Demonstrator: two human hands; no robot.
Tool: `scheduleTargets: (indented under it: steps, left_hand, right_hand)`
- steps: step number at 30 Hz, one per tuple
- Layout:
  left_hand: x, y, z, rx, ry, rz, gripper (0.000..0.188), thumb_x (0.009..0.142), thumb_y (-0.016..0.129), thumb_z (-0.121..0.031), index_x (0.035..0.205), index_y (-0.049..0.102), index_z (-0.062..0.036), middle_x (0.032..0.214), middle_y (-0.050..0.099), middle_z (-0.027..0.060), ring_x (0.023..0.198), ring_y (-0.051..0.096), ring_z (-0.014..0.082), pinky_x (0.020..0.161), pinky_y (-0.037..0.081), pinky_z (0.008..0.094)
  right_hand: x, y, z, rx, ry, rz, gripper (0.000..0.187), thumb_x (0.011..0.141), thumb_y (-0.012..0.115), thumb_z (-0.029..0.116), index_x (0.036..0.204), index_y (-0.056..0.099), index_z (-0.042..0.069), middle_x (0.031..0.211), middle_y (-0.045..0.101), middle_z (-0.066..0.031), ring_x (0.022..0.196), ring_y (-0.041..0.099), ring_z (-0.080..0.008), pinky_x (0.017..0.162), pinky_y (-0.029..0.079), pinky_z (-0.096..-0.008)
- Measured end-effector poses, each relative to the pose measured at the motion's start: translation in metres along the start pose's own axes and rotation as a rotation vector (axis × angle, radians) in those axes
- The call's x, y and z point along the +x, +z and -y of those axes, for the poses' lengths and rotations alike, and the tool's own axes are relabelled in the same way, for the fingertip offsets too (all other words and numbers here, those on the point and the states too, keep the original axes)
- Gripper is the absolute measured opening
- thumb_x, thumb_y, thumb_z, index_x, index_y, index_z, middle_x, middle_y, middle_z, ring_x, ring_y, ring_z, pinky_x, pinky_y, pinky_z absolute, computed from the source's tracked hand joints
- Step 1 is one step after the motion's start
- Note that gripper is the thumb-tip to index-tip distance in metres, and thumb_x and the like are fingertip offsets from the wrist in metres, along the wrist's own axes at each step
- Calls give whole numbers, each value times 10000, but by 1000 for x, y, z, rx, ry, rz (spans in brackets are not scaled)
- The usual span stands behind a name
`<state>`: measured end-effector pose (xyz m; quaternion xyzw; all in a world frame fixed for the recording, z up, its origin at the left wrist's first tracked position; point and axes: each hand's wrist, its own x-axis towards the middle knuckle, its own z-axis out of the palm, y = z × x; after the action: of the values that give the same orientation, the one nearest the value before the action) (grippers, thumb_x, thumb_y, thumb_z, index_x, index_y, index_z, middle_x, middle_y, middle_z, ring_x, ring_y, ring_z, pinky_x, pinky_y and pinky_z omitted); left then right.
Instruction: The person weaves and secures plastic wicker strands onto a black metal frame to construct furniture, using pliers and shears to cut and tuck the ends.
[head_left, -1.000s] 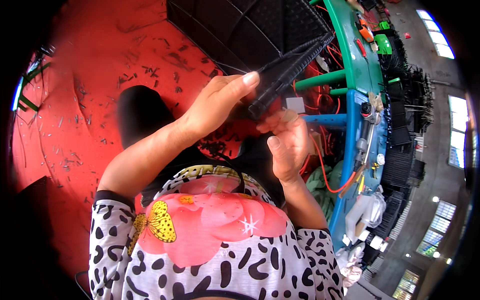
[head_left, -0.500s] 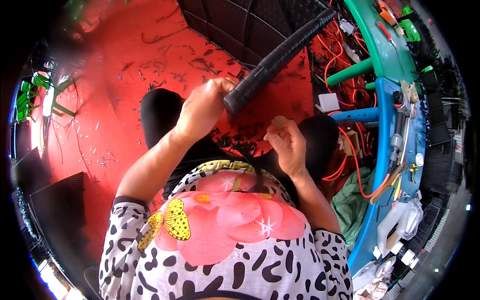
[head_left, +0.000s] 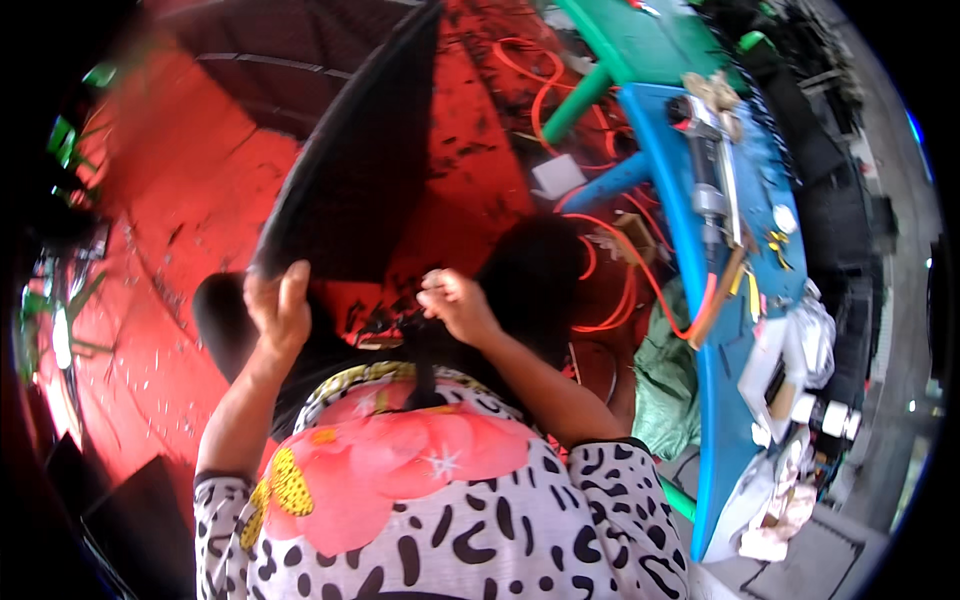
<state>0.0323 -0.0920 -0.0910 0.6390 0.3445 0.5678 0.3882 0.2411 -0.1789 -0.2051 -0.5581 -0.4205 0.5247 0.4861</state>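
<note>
A large dark woven panel [head_left: 350,200] slants away from my lap toward the far edge, one long rim on its left side. My left hand [head_left: 280,312] grips its near left corner, thumb up and fingers wrapped at the rim. To the right of the panel's lower end, my right hand [head_left: 460,304] hangs above my lap with curled fingers and is apart from the panel. Whether anything small sits in those fingers is too blurred to see. Dark scraps [head_left: 385,325] lie between my knees, partly hidden.
On the right stand a blue bench [head_left: 725,410] bearing a power tool [head_left: 707,180] and a green bench [head_left: 650,45]. An orange hose [head_left: 630,240] loops below, by a white box [head_left: 558,177]. A green sack [head_left: 668,390] slumps nearby. Scraps litter the red floor [head_left: 150,350].
The panel has swung left and turned, so its broad face shows instead of its narrow wrapped edge. Both hands moved left and nearer me. My view has shifted toward the right.
</note>
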Motion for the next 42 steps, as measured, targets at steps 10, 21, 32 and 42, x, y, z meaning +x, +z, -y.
scheduleTargets:
  steps: [10,21,32,42]
  left_hand:
    - [4,3,13,176,37,-15,326,832,551,-120,1122,575,28,966,640,70,882,572,131,779,440,259]
    - [-11,15,49,63,-162,29,444,704,702,-20,1114,534,3,968,591,89,873,567,145,763,462,259]
    - [-14,29,61,85,-110,98,408,698,679,-42,1079,536,-7,934,586,158,863,599,289,763,474,339]
    - [-25,3,46,257,-84,235,376,712,680,-109,1042,529,-11,916,562,156,850,579,332,734,478,383]
  right_hand:
    - [-7,-7,-2,-126,-29,-3,264,789,645,155,947,549,-34,744,620,-107,607,607,-139,570,475,-284]
    - [15,-22,69,1,-49,-129,245,821,604,91,1012,520,-38,810,575,-79,596,566,-125,556,460,-249]
    - [73,14,259,-521,-1041,-161,212,776,638,48,965,553,3,806,580,-73,684,573,-156,626,471,-272]
    - [139,48,245,-798,-931,-34,156,722,636,39,875,603,39,740,586,-80,655,587,-205,606,474,-311]
